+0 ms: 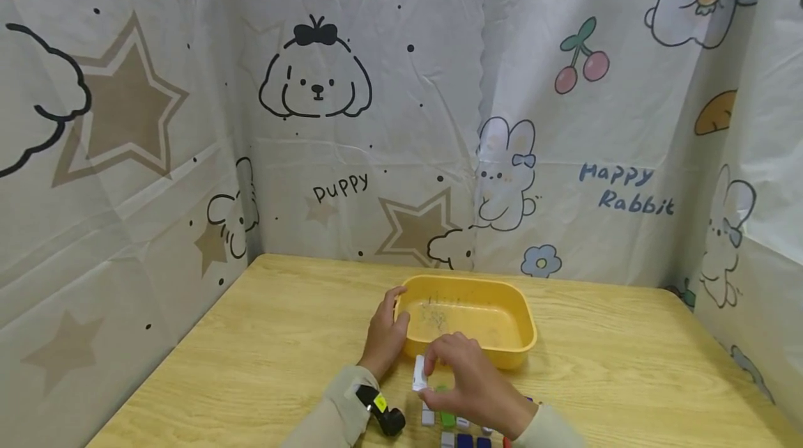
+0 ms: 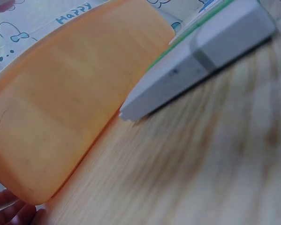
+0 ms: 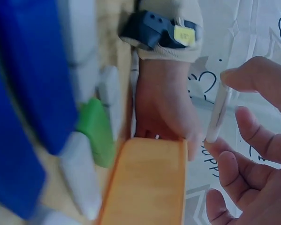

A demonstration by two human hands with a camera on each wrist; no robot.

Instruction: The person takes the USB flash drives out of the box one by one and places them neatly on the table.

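Observation:
A yellow plastic bin [image 1: 530, 319] stands on the table, with some dark marks on its inside floor. At its left end my left hand [image 1: 384, 336] holds the wall, fingers toward the far corner and thumb nearer me. In front of the bin, my right hand [image 1: 467, 378] pinches a small flat white piece [image 1: 419, 373] between thumb and fingertip. The right wrist view shows this white piece [image 3: 219, 115] edge-on, slim and straight, while the other fingers stay loosely bent. Its exact kind cannot be told.
Below my right hand lie small pieces in rows: white [image 1: 428, 417], green [image 1: 447, 421], dark blue [image 1: 464, 440] and a bit of red [image 1: 507, 442]. A black wrist camera [image 1: 390, 420] sits on my left sleeve. Printed cloth [image 1: 414, 120] hangs around the wooden table [image 1: 282, 336].

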